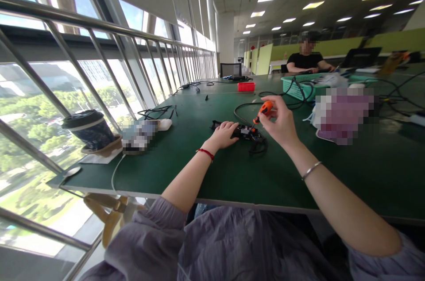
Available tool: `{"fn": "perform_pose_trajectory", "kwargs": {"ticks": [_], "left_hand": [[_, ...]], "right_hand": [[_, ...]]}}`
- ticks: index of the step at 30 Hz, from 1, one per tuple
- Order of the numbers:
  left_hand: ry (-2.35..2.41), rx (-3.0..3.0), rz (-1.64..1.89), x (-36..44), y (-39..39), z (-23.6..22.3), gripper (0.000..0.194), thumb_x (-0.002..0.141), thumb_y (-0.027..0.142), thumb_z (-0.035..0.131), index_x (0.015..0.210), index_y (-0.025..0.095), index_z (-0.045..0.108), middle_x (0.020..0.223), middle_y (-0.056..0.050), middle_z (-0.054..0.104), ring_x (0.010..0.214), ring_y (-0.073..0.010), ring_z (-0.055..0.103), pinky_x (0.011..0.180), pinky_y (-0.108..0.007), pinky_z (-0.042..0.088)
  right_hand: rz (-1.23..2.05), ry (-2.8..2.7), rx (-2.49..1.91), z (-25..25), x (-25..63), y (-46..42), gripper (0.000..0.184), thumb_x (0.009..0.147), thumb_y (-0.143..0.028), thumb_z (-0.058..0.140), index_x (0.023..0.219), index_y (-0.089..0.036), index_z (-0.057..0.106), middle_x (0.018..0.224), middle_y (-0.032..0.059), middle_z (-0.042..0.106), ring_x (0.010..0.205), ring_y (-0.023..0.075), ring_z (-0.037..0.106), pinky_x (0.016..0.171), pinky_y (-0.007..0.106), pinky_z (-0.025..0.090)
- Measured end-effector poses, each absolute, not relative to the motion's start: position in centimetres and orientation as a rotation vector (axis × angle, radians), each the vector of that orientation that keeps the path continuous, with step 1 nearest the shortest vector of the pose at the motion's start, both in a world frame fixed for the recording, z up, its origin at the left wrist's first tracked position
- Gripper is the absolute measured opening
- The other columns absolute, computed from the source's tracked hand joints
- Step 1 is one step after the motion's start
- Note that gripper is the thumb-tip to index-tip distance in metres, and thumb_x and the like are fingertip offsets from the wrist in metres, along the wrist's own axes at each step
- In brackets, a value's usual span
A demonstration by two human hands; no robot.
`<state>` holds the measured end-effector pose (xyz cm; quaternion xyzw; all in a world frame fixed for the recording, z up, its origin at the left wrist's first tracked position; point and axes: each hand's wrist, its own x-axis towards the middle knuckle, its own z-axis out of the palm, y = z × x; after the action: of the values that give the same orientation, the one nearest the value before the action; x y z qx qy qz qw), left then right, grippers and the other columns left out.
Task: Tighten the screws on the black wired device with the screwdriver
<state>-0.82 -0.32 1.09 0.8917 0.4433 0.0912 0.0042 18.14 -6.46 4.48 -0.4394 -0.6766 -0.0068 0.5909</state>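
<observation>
Two hands on one black device (246,131), straight ahead at twelve o'clock on the green table (239,179)! Left hand (224,134) drapes over its nine-o'clock end, fingers nearly straight; whether they grip, I can't tell. Right hand (279,121) is curled, fingers and thumb pinching an orange screwdriver (264,110), tip down at the device. Beyond, red tray (246,87) at twelve, basket (300,88) at one; cup (89,132) at ten, its print too blurred to read.

No text, label, brand, number or sign can be read
</observation>
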Motion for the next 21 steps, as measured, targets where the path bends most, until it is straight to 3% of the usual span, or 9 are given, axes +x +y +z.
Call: {"fn": "perform_pose_trajectory", "kwargs": {"ticks": [2, 5, 7, 15, 19, 21], "left_hand": [[1.390, 2.789, 0.283, -0.82, -0.40, 1.16, 0.060, 0.087, 0.032, 0.052, 0.142, 0.021, 0.030, 0.147, -0.011, 0.034, 0.138, -0.0274, 0.025, 0.112, -0.046, 0.026], [1.394, 2.788, 0.282, -0.82, -0.53, 1.29, 0.059, 0.087, 0.032, 0.051, 0.142, 0.020, 0.030, 0.147, -0.011, 0.035, 0.138, -0.0276, 0.025, 0.113, -0.045, 0.025], [1.395, 2.788, 0.286, -0.82, -0.58, 1.33, 0.059, 0.087, 0.032, 0.051, 0.141, 0.020, 0.031, 0.147, -0.011, 0.035, 0.138, -0.0274, 0.025, 0.113, -0.045, 0.025], [1.397, 2.798, 0.277, -0.82, -0.33, 1.17, 0.060, 0.087, 0.032, 0.052, 0.142, 0.019, 0.031, 0.147, -0.012, 0.034, 0.138, -0.0271, 0.025, 0.113, -0.045, 0.026], [1.391, 2.795, 0.279, -0.83, -0.31, 1.13, 0.061, 0.087, 0.032, 0.052, 0.142, 0.017, 0.030, 0.147, -0.013, 0.034, 0.138, -0.0278, 0.025, 0.112, -0.046, 0.027], [1.386, 2.790, 0.279, -0.84, -0.31, 1.11, 0.061, 0.087, 0.032, 0.052, 0.142, 0.018, 0.030, 0.147, -0.013, 0.034, 0.138, -0.0280, 0.024, 0.112, -0.046, 0.027]], "right_hand": [[-0.018, -1.577, -1.035, 4.57, 18.15, -6.50, 0.033, 0.073, -0.027, 0.058, 0.106, -0.022, 0.056, 0.080, 0.0007, 0.063, 0.059, 0.0145, 0.058, 0.057, 0.027, 0.047], [-0.052, -1.589, -1.090, 4.84, 18.20, -6.66, 0.014, 0.074, -0.030, 0.058, 0.084, -0.021, 0.062, 0.071, 0.0009, 0.063, 0.057, 0.0152, 0.056, 0.059, 0.028, 0.046], [-0.071, -1.592, -1.112, 4.98, 18.22, -6.73, 0.011, 0.075, -0.031, 0.057, 0.073, -0.021, 0.062, 0.069, 0.0019, 0.064, 0.059, 0.0161, 0.056, 0.061, 0.029, 0.045], [-0.012, -1.582, -1.035, 4.45, 18.26, -6.32, 0.033, 0.073, -0.025, 0.058, 0.105, -0.021, 0.057, 0.082, 0.0009, 0.063, 0.059, 0.0145, 0.059, 0.057, 0.027, 0.047], [0.024, -1.580, -1.037, 4.48, 18.19, -6.40, 0.034, 0.073, -0.027, 0.058, 0.106, -0.022, 0.056, 0.083, 0.0004, 0.063, 0.056, 0.0137, 0.058, 0.055, 0.027, 0.047], [-0.010, -1.575, -1.069, 4.67, 18.13, -6.53, 0.025, 0.073, -0.029, 0.059, 0.097, -0.021, 0.060, 0.079, 0.0006, 0.064, 0.056, 0.0144, 0.057, 0.058, 0.028, 0.047]]}}
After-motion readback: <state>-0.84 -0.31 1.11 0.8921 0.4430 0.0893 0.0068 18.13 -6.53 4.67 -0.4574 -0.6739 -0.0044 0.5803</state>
